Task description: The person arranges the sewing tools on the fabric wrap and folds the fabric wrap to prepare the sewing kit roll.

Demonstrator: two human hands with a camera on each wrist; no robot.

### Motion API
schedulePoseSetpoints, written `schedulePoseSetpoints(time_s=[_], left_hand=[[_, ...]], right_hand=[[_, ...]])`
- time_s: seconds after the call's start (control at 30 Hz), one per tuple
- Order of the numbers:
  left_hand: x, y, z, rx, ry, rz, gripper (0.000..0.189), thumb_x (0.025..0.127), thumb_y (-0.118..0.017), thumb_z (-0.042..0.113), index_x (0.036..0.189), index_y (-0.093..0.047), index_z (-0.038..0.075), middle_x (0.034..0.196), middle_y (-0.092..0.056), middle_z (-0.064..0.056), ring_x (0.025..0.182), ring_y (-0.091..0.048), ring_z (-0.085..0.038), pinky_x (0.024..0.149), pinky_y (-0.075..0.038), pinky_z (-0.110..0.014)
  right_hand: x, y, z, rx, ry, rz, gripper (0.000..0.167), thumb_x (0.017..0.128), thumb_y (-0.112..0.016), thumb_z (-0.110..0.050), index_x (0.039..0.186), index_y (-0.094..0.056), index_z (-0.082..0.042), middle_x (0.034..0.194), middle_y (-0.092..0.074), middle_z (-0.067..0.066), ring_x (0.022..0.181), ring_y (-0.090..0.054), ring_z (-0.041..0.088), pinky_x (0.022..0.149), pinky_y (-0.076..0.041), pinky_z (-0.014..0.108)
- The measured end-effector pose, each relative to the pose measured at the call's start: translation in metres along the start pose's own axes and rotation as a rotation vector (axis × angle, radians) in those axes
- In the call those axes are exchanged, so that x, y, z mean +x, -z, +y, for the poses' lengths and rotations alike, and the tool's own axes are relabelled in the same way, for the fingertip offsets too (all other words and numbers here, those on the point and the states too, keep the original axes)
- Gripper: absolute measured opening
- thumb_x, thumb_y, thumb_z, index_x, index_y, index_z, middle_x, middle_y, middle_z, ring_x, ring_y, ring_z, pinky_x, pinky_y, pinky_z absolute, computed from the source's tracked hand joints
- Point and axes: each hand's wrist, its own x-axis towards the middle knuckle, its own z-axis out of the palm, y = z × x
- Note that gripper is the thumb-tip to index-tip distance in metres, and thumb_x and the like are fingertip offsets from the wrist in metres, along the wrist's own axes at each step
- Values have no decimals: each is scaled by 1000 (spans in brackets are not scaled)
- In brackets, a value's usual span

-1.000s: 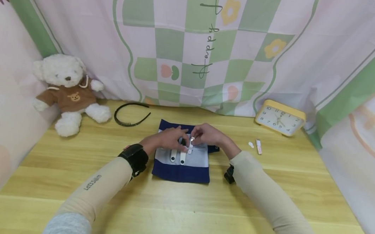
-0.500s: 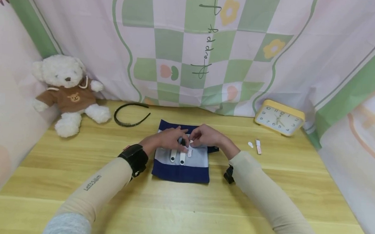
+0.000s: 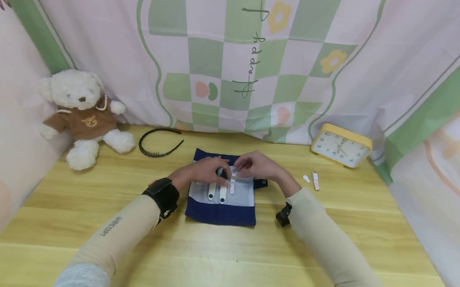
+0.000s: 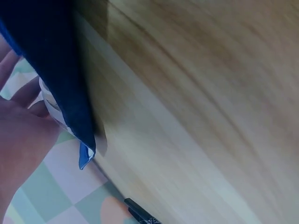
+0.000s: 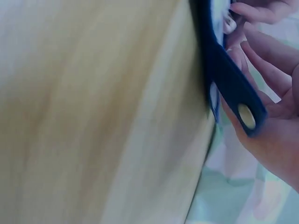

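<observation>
A navy and grey cloth pouch [image 3: 220, 214] lies spread on the wooden table. Two white handles with dark dots, one of them a white handle [image 3: 223, 195], show on its grey part. Beside them a small white stick with pinkish print [image 3: 232, 187] lies at the pocket. My left hand [image 3: 207, 170] rests over the pouch, thumb side by the handles and fingers reaching across the upper part. My right hand [image 3: 258, 165] hovers at the stick's upper end, its fingers loosely bent. The right wrist view shows a navy strap with a snap [image 5: 246, 116] in front of my right hand.
A second printed white stick [image 3: 315, 181] and a small white flat piece [image 3: 306, 178] lie to the right. Behind them stands a yellow alarm clock [image 3: 341, 146]. A black toothed headband [image 3: 157, 154] and a teddy bear [image 3: 84, 123] are at the left, with a curtain [image 3: 207, 55] behind.
The small white stick has slid down toward me along the pouch. My right fingers have loosened at its upper end. My left hand has stayed almost in place.
</observation>
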Motion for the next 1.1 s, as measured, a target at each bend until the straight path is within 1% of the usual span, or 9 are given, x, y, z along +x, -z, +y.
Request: schedulePoseSetpoints(time_s=[0.1,0.17,0.23,0.3,0.5,0.67,0.77,0.97,1.1], left_hand=[[2,0,1,20,-16,41,19,97,-72,24,114,-72,14,149,-52,-12,146,-37,-30,115,-35,-45],[3,-1,3,29,-23,62,21,98,-71,25,116,-72,14,145,-55,-11,136,-48,-28,109,-42,-44],[4,-1,4,27,-21,80,25,98,-71,25,120,-71,13,141,-58,-8,127,-55,-25,104,-45,-42],[5,-2,5,21,-16,90,28,98,-71,26,124,-70,13,135,-60,-5,121,-57,-23,100,-47,-41],[6,-3,9,3,18,90,34,99,-69,27,130,-67,14,141,-57,-5,128,-54,-25,103,-45,-42],[8,-4,9,13,-6,80,38,98,-70,28,132,-65,12,143,-56,-7,133,-50,-26,108,-43,-42],[9,-5,8,37,-23,77,41,97,-72,31,133,-65,11,142,-57,-6,134,-50,-26,109,-42,-42],[13,-6,7,108,-33,87,49,95,-73,38,135,-64,11,141,-57,-7,135,-49,-26,110,-41,-42],[15,-7,6,130,-30,90,53,94,-73,44,136,-64,13,144,-54,-7,136,-48,-26,110,-41,-43]], right_hand=[[-8,8,3,2,2,50,33,94,-69,-2,124,-65,9,117,-68,22,106,-65,32,89,-56,41],[-13,13,5,-11,-7,79,33,94,-70,-3,125,-65,8,120,-67,23,108,-65,33,91,-55,42],[-20,19,9,-19,-16,106,34,94,-70,-5,126,-64,8,121,-66,23,109,-64,34,93,-55,44],[-26,24,13,-20,-25,134,35,94,-71,-6,126,-64,8,121,-66,23,110,-64,34,93,-54,45],[-49,37,27,-31,-61,198,33,95,-72,-12,123,-65,6,116,-67,19,107,-63,33,88,-54,39],[-69,47,37,-21,-102,236,37,96,-72,-17,124,-65,5,117,-66,19,106,-62,32,88,-53,39],[-79,52,45,-25,-114,246,39,97,-71,-18,126,-63,7,118,-66,20,106,-62,32,87,-55,41],[-95,62,60,-71,-152,278,38,98,-69,-20,126,-63,5,119,-66,19,106,-62,31,87,-54,37],[-103,68,69,-73,-194,286,41,99,-68,-23,128,-62,5,120,-65,20,103,-63,31,82,-54,39]])
